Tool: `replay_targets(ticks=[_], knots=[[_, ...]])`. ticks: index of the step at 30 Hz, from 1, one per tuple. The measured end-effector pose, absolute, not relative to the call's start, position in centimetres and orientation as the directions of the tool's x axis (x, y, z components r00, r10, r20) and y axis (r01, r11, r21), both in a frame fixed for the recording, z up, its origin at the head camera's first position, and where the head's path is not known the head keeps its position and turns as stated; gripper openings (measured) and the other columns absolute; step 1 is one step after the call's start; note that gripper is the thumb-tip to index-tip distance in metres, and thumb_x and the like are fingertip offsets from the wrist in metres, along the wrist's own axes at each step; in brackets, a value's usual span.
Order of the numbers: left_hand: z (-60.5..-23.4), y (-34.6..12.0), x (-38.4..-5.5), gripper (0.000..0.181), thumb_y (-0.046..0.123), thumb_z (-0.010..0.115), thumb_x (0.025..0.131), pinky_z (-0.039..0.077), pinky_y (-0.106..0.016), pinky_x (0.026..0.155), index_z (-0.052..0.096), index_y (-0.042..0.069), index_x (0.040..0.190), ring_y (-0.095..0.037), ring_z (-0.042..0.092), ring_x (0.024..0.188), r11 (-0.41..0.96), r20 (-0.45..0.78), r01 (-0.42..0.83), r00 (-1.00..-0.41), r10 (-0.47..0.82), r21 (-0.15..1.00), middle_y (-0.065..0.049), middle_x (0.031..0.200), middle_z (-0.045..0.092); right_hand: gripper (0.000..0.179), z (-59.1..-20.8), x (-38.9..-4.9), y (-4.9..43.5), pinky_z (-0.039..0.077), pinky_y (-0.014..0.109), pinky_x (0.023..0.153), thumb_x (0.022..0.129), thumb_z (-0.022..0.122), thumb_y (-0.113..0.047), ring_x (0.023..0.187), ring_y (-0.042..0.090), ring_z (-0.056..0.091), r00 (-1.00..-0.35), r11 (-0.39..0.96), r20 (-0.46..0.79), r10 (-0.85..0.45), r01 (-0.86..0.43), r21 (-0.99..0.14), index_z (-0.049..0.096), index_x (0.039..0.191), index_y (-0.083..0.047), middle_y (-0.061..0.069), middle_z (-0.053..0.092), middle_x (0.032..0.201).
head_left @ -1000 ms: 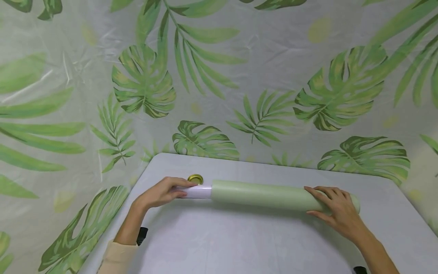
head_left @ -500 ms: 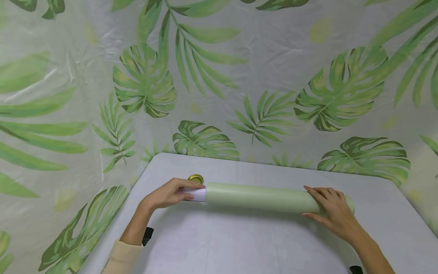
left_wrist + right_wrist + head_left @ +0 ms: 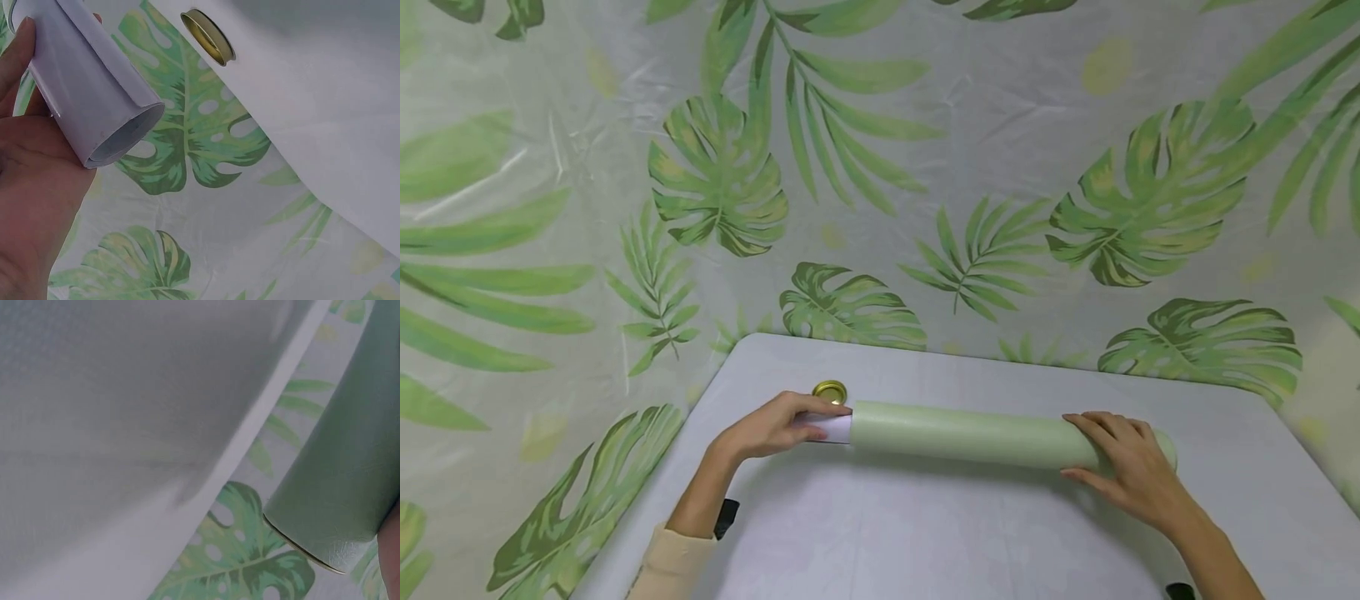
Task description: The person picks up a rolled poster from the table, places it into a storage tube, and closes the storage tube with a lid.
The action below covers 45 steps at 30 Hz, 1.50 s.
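A white rolled sheet (image 3: 837,429) sits partly inside the left end of a long pale green tube (image 3: 962,432). My left hand (image 3: 775,425) grips the roll close to the tube's mouth, thumb below and fingers above. In the left wrist view the roll (image 3: 87,81) shows its open outer end and a lengthwise seam, and part of my palm (image 3: 37,194) lies along it. With curled fingers, my right hand (image 3: 1131,454) holds the green tube near its right end. A thin metallic rim edges that end of the tube (image 3: 331,481) in the right wrist view.
Just behind my left fingers, a round gold lid (image 3: 830,392) lies on the white table (image 3: 925,533). The table's far edge meets a leaf-patterned sheet (image 3: 985,167) hanging behind and along the left side.
My left hand has moved right with the roll, and the tube has come slightly left in my right hand. Less of the roll shows between hand and tube. The last half second shows almost no motion.
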<state>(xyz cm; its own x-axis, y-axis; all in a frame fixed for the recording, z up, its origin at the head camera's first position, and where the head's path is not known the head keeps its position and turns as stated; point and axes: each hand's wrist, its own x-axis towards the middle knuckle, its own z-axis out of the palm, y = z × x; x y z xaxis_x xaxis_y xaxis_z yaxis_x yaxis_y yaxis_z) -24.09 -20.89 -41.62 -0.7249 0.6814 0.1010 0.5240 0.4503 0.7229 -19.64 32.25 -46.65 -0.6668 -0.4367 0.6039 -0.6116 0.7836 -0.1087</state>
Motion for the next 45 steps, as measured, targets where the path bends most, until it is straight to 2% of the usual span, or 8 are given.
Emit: replay_targets(ticks=[9,13,16,19,25,33,38,45], knots=[[-42.1,-20.5,-24.1,0.052,0.015,0.077,0.094,0.053,-0.026,0.088,0.063,0.009,0.144,-0.019,0.065,0.112,0.516,0.121,0.56,-0.745,0.656,0.648,-0.011,0.142,0.066,0.083,-46.6,-19.6,32.4,0.038,0.057,0.093,0.059,0.097,-0.032,0.111,0.032,0.06,-0.678,0.791,0.614,-0.406,-0.597,-0.136,0.068,0.135,-0.014,0.009,0.069,0.12],[-41.9,-20.2,-24.0,0.055,0.013,0.081,0.09,0.054,-0.042,0.104,0.063,0.005,0.142,-0.029,0.066,0.125,0.503,0.219,0.624,-0.73,0.647,0.598,-0.012,0.141,0.067,0.082,-46.7,-19.7,32.6,0.037,0.056,0.093,0.059,0.097,-0.032,0.111,0.033,0.059,-0.67,0.792,0.63,-0.392,-0.595,-0.14,0.068,0.133,-0.012,0.012,0.07,0.12],[-41.6,-20.3,-24.0,0.053,0.015,0.082,0.09,0.044,-0.053,0.112,0.065,0.008,0.14,-0.031,0.064,0.13,0.531,0.334,0.664,-0.736,0.589,0.527,-0.009,0.138,0.069,0.083,-46.8,-19.8,32.8,0.036,0.056,0.093,0.058,0.097,-0.032,0.111,0.035,0.059,-0.665,0.796,0.641,-0.382,-0.589,-0.137,0.068,0.133,-0.011,0.014,0.069,0.121],[-41.2,-21.1,-24.0,0.048,0.023,0.077,0.095,0.039,-0.057,0.108,0.066,0.013,0.14,-0.03,0.063,0.129,0.597,0.384,0.617,-0.787,0.483,0.513,-0.005,0.138,0.07,0.084,-46.9,-19.9,33.1,0.036,0.057,0.093,0.057,0.097,-0.031,0.112,0.036,0.058,-0.669,0.802,0.645,-0.37,-0.58,-0.142,0.068,0.133,-0.011,0.016,0.069,0.122],[-41.9,-24.3,-23.9,0.046,0.032,0.068,0.102,0.036,-0.061,0.115,0.062,0.018,0.145,-0.034,0.053,0.141,0.598,0.271,0.421,-0.905,0.328,0.682,-0.006,0.144,0.065,0.086,-46.9,-19.9,33.8,0.036,0.058,0.092,0.054,0.098,-0.028,0.112,0.036,0.058,-0.677,0.815,0.652,-0.343,-0.559,-0.152,0.068,0.133,-0.01,0.016,0.069,0.123],[-43.6,-26.1,-24.0,0.055,0.038,0.067,0.102,0.049,-0.054,0.103,0.054,0.021,0.153,-0.035,0.06,0.131,0.565,0.129,0.292,-0.942,0.31,0.771,-0.009,0.138,0.069,0.086,-46.6,-19.7,34.1,0.035,0.059,0.092,0.054,0.099,-0.026,0.111,0.034,0.057,-0.691,0.822,0.648,-0.319,-0.542,-0.173,0.068,0.133,-0.011,0.014,0.069,0.122],[-44.4,-26.0,-24.6,0.055,0.031,0.063,0.104,0.052,-0.044,0.107,0.048,0.02,0.156,-0.034,0.063,0.13,0.49,0.096,0.255,-0.94,0.327,0.834,-0.012,0.138,0.068,0.086,-46.8,-19.5,34.1,0.034,0.06,0.093,0.055,0.099,-0.026,0.112,0.034,0.057,-0.705,0.827,0.637,-0.31,-0.531,-0.185,0.068,0.133,-0.012,0.014,0.069,0.122],[-45.0,-25.5,-24.9,0.049,0.026,0.062,0.105,0.055,-0.029,0.103,0.053,0.015,0.153,-0.02,0.071,0.118,0.408,0.076,0.21,-0.945,0.319,0.889,-0.017,0.142,0.064,0.085,-46.9,-19.4,34.0,0.033,0.06,0.093,0.055,0.099,-0.025,0.112,0.033,0.056,-0.711,0.822,0.633,-0.306,-0.533,-0.201,0.068,0.133,-0.012,0.014,0.069,0.123]])
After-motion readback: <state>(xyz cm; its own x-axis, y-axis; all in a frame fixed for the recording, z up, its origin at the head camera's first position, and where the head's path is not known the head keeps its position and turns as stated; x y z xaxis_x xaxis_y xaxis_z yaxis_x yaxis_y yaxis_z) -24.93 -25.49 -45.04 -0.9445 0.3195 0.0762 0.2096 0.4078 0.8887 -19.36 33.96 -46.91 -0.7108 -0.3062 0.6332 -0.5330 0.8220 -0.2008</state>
